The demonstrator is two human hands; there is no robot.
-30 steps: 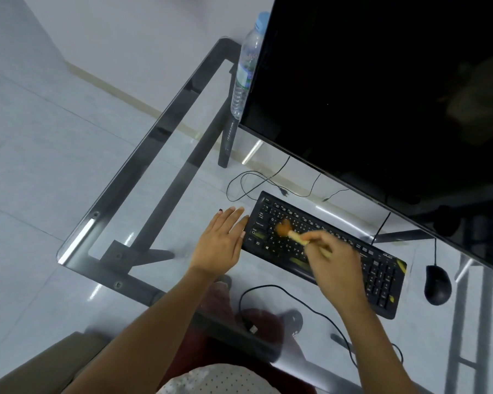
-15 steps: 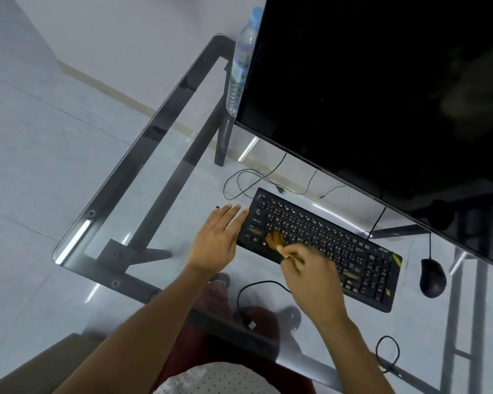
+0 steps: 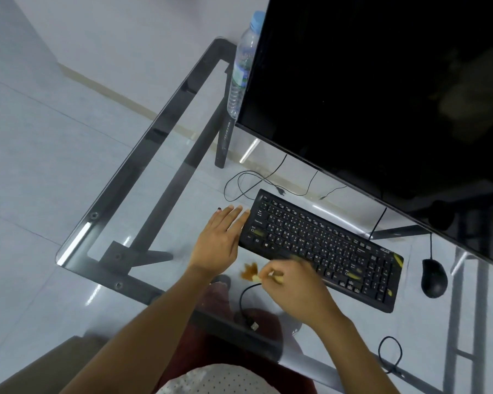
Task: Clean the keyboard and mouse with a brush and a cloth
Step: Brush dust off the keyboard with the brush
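A black keyboard (image 3: pixel 322 245) lies at a slant on the glass desk (image 3: pixel 154 194), with yellowish smudges on some keys. My left hand (image 3: pixel 219 240) rests flat on the glass, fingers together against the keyboard's left end. My right hand (image 3: pixel 293 288) grips a small brush (image 3: pixel 251 273) with tan bristles. The bristles are blurred and sit just off the keyboard's near edge, over the glass. A black mouse (image 3: pixel 434 277) lies to the right of the keyboard. No cloth is in view.
A large dark monitor (image 3: pixel 382 109) overhangs the back of the keyboard. A plastic water bottle (image 3: pixel 241 72) stands behind the monitor's left edge. Loose cables (image 3: pixel 248 183) lie behind the keyboard, and a USB cable (image 3: pixel 248 308) near my lap. The desk's left edge is close.
My right hand swept the brush from the upper left keys down across the keyboard and off its near edge. The left hand stayed at the keyboard's end. The camera shifted slightly.
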